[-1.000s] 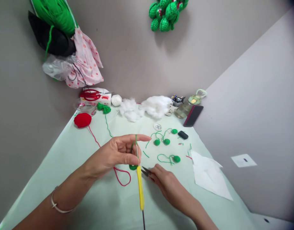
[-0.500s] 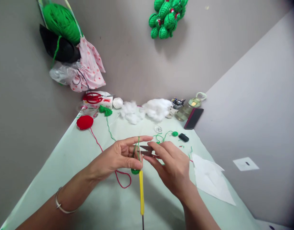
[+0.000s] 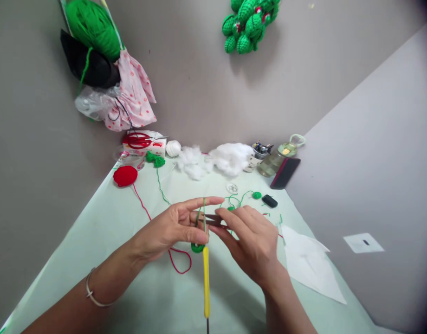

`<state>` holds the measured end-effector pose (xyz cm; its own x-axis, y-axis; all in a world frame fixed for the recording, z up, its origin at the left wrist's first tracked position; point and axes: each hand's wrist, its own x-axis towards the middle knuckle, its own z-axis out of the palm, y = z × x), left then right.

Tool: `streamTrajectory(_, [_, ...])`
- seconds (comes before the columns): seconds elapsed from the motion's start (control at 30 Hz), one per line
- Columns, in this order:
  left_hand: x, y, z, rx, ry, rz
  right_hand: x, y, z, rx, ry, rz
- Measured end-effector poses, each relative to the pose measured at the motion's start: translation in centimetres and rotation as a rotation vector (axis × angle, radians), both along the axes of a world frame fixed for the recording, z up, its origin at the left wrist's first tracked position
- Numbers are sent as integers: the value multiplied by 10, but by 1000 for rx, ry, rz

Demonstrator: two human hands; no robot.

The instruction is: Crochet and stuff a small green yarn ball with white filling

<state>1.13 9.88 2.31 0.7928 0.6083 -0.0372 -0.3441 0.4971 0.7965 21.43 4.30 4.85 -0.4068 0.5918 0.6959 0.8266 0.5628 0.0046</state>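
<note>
My left hand (image 3: pixel 175 227) is closed, thumb and fingers pinching a yellow-handled crochet hook (image 3: pixel 206 283) and a small green crochet piece (image 3: pixel 197 248). The hook's handle points down toward me. A strand of green yarn (image 3: pixel 204 208) runs over the outstretched left index finger. My right hand (image 3: pixel 255 239) grips small scissors (image 3: pixel 214 220) with dark blades, whose tips reach left to the yarn by the left fingers. Most of the scissors' handle is hidden in the hand. Below the left hand a loop of red yarn (image 3: pixel 180 272) lies on the table.
At the left are a red yarn ball (image 3: pixel 125 176), green yarn bundle (image 3: pixel 155 159) and red-handled scissors (image 3: pixel 139 140). White stuffing (image 3: pixel 230 159), a pen cup (image 3: pixel 255 157), a bottle (image 3: pixel 271 162) and a phone (image 3: pixel 285 173) line the back. White paper (image 3: pixel 309 264) lies right.
The scissor blades have come closer together at the yarn. One of the green strands by the left fingers looks shifted. The whole view has moved slightly, with things appearing further right.
</note>
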Motion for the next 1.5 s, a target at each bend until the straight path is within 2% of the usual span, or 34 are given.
streamTrajectory(0.13, [1,0,1,11,24,3,-1,2,-3,-22,-12,-23])
streamTrajectory(0.23, [-1,1,4,42,47,95,6,6,-11,-136,-57,-123])
streamTrajectory(0.3, [-1,2,5,67,84,190,12,8,-14,-326,-97,-134])
streamTrajectory(0.37, [0,2,5,92,123,272,15,7,-12,-572,-36,-81])
streamTrajectory(0.5, [3,-1,3,117,165,381,10,-1,-1,-1078,417,225])
streamTrajectory(0.53, [3,-2,2,121,175,397,7,-2,1,-1170,525,287])
streamTrajectory(0.6, [5,-3,2,134,194,417,1,-3,2,-1276,691,314])
streamTrajectory(0.7, [5,-3,2,156,228,413,-2,1,-3,-1265,904,269])
streamTrajectory(0.8, [5,-2,3,165,272,395,4,6,-8,-1112,1174,240])
streamTrajectory(0.87, [5,-2,4,168,294,390,8,7,-8,-984,1267,166])
streamTrajectory(0.93, [6,-4,5,180,311,384,10,5,-7,-890,1203,110])
streamTrajectory(1.1, [11,-10,4,261,373,386,-3,1,-8,-847,757,74])
streamTrajectory(1.2, [13,-10,1,344,417,381,-11,1,-9,-715,664,56])
streamTrajectory(1.3, [12,-9,-3,428,405,344,-14,2,-9,-667,716,57])
streamTrajectory(1.4, [12,-8,-5,485,390,316,-15,5,-14,-755,892,100])
streamTrajectory(1.5, [12,-9,-5,532,389,313,-16,10,-25,-825,1051,219])
